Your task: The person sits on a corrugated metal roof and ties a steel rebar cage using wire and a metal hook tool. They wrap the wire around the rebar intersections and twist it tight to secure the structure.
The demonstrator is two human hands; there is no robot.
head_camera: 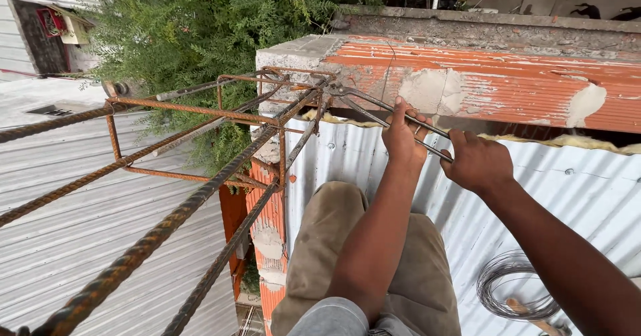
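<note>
While the pincers (390,112) bit at the top corner of the rebar cage (220,142), right where a stirrup (284,119) met a long bar, the risk sat in that small joint: if the head gripped only the edge of whatever tie was there, it looked likely to slip off, and the handles would jerk back toward the person. I could not make out the tie wire itself at the nose; it was too small to tell. The cage jutted out past the brick wall (481,86), well above the roof (87,242) below, so a slip or a hard pull could, I judged, rock the whole frame or cost the person their balance. The left hand (402,136) was closed round the upper handle, thumb raised along it and fingers curled under, holding firm. The right hand (477,162) was shut as a fist on the ends of the handles, just beside the left, both arms stretched forward over a bent knee (347,222). A twist with the two hands so close together might also have pinched skin between the handles. Off to the lower right, a wire coil (511,286) lay on the sheet (574,189), well apart from both hands.
</note>
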